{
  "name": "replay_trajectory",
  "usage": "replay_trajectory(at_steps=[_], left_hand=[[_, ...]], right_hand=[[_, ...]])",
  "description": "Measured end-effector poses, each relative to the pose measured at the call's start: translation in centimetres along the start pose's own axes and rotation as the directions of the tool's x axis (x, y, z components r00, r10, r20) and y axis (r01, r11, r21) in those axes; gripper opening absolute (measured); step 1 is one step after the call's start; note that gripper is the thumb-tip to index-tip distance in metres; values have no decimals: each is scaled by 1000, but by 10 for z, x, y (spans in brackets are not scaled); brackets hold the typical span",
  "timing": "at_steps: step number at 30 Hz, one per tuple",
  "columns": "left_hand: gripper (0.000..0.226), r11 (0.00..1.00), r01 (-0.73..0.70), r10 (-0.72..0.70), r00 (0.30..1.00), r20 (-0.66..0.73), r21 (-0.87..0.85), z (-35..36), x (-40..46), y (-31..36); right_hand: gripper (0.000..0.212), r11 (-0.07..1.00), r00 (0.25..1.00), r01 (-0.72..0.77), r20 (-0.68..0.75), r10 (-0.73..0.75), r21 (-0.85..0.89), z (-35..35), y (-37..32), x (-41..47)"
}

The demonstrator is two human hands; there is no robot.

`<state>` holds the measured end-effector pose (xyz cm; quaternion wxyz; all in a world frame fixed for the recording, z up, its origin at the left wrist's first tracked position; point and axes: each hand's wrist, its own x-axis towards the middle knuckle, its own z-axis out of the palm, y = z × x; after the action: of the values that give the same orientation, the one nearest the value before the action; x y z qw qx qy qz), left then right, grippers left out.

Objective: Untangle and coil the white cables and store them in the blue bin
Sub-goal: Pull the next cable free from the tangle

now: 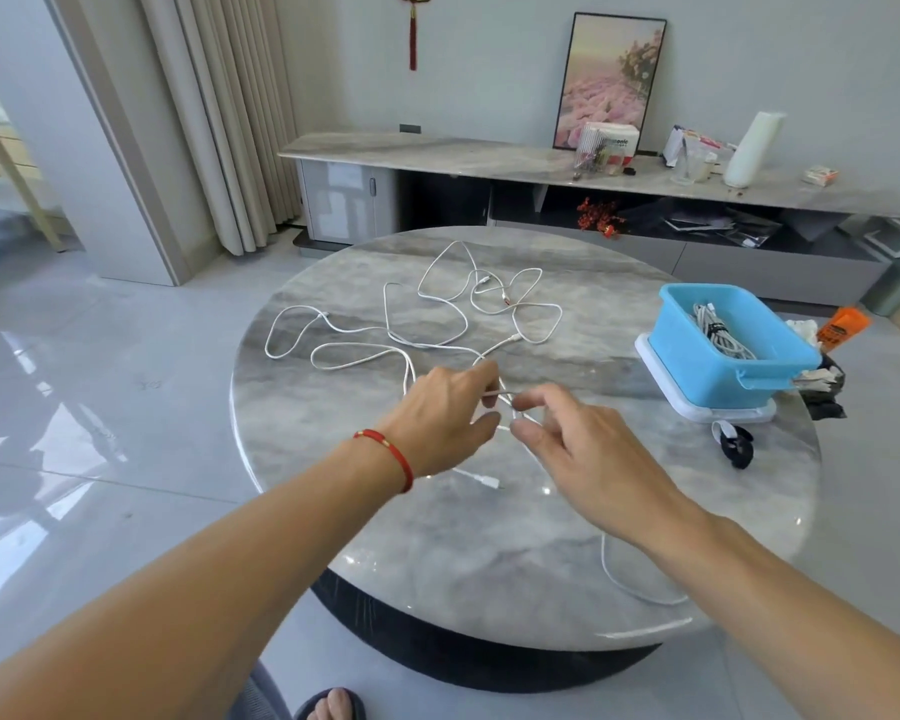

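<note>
We note: left hand [445, 415] and right hand [575, 441] both pinching one white cable [500, 394] at table [489, 563] centre. Loose tangle [411, 314] spreads toward eleven o'clock. Blue bin [718, 366], two o'clock, holds a coiled cable [718, 330].

cables [385, 324] sprawl mid-table, bin [718, 376] right

A framed picture [609, 80] leans above the marble sideboard [437, 158].

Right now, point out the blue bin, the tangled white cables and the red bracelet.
blue bin [718, 358]: head view, near side wall.
tangled white cables [437, 298]: head view, loop on table.
red bracelet [385, 445]: head view, band on left wrist.
</note>
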<state>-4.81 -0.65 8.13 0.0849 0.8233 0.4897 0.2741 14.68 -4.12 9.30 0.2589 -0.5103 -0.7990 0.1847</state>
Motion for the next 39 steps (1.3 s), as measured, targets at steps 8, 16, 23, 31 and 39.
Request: replay_trajectory(at_steps=[8,16,23,31,39], left_hand=[[22,963,-135,171,975,140,-233,-10,-8,18],[17,739,394,-281,918,281,-546,-21,-10,-30],[17,59,585,-401,756,517,-809,-11,-8,-18],[20,-349,442,-526,637,563,-826,2,19,5],[30,-278,460,-405,740,537,-843,3,7,26]], right_hand=[[37,974,992,106,94,-88,-203,-3,6,-9],[44,819,951,-283,33,308,500,-46,32,-10],[50,813,941,-337,132,312,475,-62,34,-18],[28,967,944,-212,286,166,137,-36,23,-25],[29,982,954,-145,279,108,118,-27,18,-24]])
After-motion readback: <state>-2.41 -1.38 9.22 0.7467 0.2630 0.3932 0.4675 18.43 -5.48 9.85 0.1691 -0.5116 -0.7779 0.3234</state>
